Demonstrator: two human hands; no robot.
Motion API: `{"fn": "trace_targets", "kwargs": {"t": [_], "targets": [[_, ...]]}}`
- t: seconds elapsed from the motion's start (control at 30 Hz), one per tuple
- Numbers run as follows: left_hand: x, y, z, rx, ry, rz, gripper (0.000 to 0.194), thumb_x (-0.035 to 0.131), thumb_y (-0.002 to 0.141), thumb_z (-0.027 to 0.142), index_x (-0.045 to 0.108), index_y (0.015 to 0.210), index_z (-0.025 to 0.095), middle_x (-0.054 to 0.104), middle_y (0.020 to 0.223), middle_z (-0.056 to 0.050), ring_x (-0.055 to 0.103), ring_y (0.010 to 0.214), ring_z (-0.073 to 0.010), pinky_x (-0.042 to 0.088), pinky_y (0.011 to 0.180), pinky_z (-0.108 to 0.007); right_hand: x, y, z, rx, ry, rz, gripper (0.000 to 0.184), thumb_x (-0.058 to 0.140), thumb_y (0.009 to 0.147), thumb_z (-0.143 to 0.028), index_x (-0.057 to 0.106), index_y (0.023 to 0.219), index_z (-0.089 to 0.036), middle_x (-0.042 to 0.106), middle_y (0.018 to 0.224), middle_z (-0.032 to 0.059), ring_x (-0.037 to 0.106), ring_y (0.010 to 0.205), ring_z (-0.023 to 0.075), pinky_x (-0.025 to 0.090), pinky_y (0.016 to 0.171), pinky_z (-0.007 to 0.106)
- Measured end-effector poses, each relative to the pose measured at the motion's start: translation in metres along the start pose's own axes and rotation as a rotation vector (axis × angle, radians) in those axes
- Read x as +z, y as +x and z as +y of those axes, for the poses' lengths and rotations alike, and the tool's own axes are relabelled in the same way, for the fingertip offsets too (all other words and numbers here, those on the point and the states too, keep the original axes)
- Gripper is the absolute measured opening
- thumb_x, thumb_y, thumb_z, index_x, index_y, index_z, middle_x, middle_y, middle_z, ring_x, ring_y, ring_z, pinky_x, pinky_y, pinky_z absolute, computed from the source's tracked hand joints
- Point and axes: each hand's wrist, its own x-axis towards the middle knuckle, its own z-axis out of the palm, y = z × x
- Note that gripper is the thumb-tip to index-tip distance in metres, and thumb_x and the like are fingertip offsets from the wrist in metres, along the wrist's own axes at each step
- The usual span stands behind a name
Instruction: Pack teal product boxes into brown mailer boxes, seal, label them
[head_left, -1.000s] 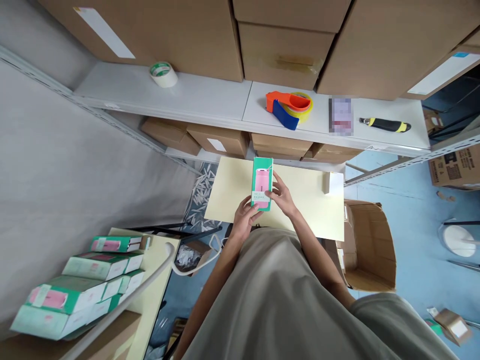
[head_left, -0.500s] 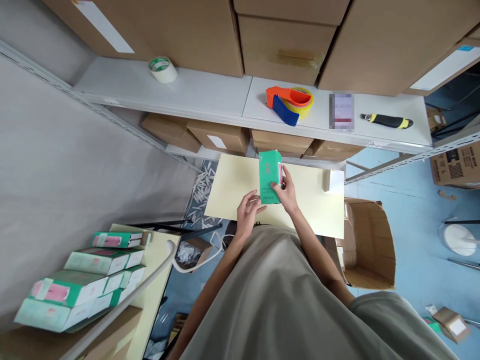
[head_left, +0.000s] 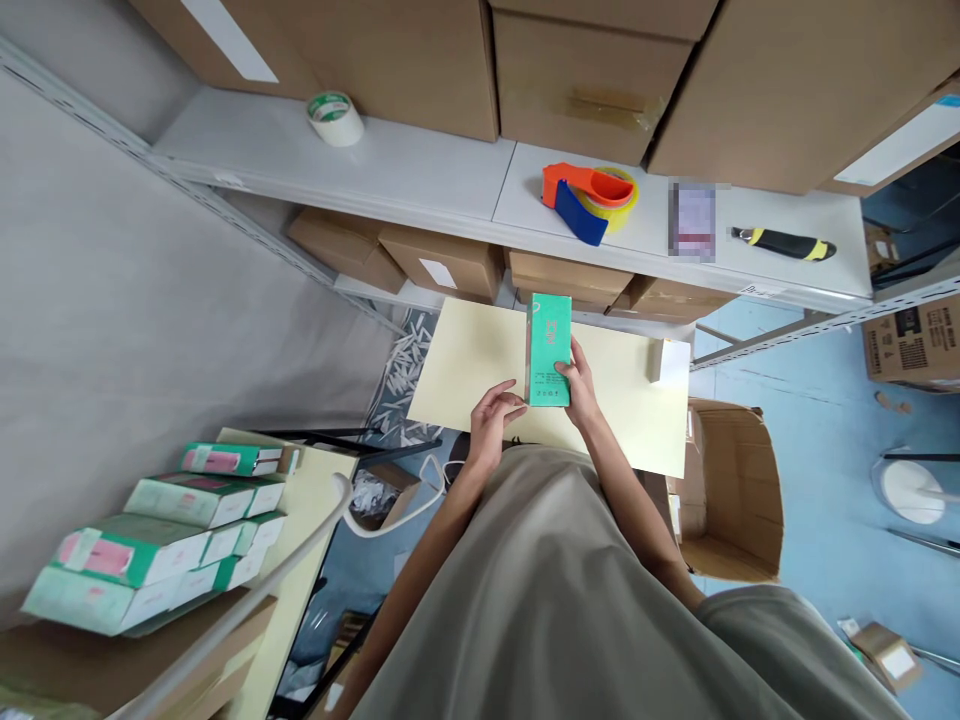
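Observation:
A green box (head_left: 551,340) with pink and dark print on its face is held up over the pale yellow tabletop (head_left: 472,350). My right hand (head_left: 581,385) grips it along its right side, thumb on the front face. Close to the box's lower left corner is my left hand (head_left: 493,420), fingers partly curled and apart, with nothing in them; whether a fingertip touches the box I cannot tell. A small white box (head_left: 670,361) stands on the right end of the tabletop.
On the shelf (head_left: 420,165) ahead lie a tape roll (head_left: 335,120), a tape dispenser (head_left: 589,200) and a utility knife (head_left: 784,243). Several green and white boxes (head_left: 157,550) are stacked at left beside a white bent tube (head_left: 262,570). An open carton (head_left: 739,490) sits at right.
The green box has turned in my right hand, so its pink right side no longer shows and its left side does. My left hand stays beside its lower corner. The view has shifted slightly.

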Motion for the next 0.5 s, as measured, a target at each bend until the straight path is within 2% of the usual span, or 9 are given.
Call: {"fn": "trace_targets", "kwargs": {"t": [0.1, 0.17, 0.23, 0.37, 0.5], "targets": [[-0.003, 0.002, -0.002, -0.242, -0.157, -0.124, 0.041, 0.079, 0.084, 0.042, 0.074, 0.118, 0.021, 0.079, 0.117, -0.01, 0.076, 0.121, -0.0327, 0.059, 0.112, -0.057, 0.004, -0.002, -0.002, -0.013, 0.04, -0.011, 0.077, 0.076, 0.077, -0.045, 0.057, 0.151, -0.034, 0.076, 0.133, 0.003, 0.072, 0.114, 0.0297, 0.065, 0.092, 0.044], [-0.003, 0.003, -0.004, -0.406, -0.28, -0.244, 0.041, 0.076, 0.088, 0.047, 0.073, 0.118, 0.018, 0.08, 0.122, -0.014, 0.073, 0.13, -0.0375, 0.056, 0.117, -0.06, 0.007, -0.004, -0.002, -0.006, 0.093, -0.018, 0.07, 0.073, 0.077, -0.045, 0.061, 0.144, -0.032, 0.077, 0.128, 0.0024, 0.072, 0.113, 0.0292, 0.064, 0.093, 0.043], [-0.001, 0.003, -0.007, -0.459, -0.345, -0.324, 0.04, 0.075, 0.092, 0.044, 0.073, 0.121, 0.016, 0.08, 0.123, -0.016, 0.071, 0.136, -0.0379, 0.052, 0.124, -0.059, 0.01, -0.005, -0.003, 0.017, 0.144, -0.03, 0.065, 0.071, 0.077, -0.046, 0.063, 0.139, -0.031, 0.078, 0.124, 0.0022, 0.073, 0.112, 0.0292, 0.064, 0.094, 0.043], [0.002, 0.001, -0.012, -0.337, -0.316, -0.341, 0.039, 0.081, 0.092, 0.039, 0.072, 0.122, 0.016, 0.082, 0.122, -0.015, 0.073, 0.133, -0.0352, 0.049, 0.128, -0.057, 0.011, -0.005, -0.004, 0.053, 0.136, -0.076, 0.062, 0.069, 0.078, -0.054, 0.064, 0.135, -0.029, 0.079, 0.119, 0.0041, 0.074, 0.114, 0.0318, 0.064, 0.097, 0.047], [0.004, -0.001, -0.011, -0.159, -0.212, -0.28, 0.052, 0.096, 0.079, 0.044, 0.073, 0.119, 0.021, 0.082, 0.122, -0.012, 0.074, 0.129, -0.0354, 0.055, 0.123, -0.059, 0.008, -0.004, -0.011, 0.019, -0.039, -0.16, 0.073, 0.063, 0.084, -0.071, 0.064, 0.143, -0.028, 0.078, 0.13, 0.0087, 0.071, 0.124, 0.0368, 0.063, 0.102, 0.054]]}}
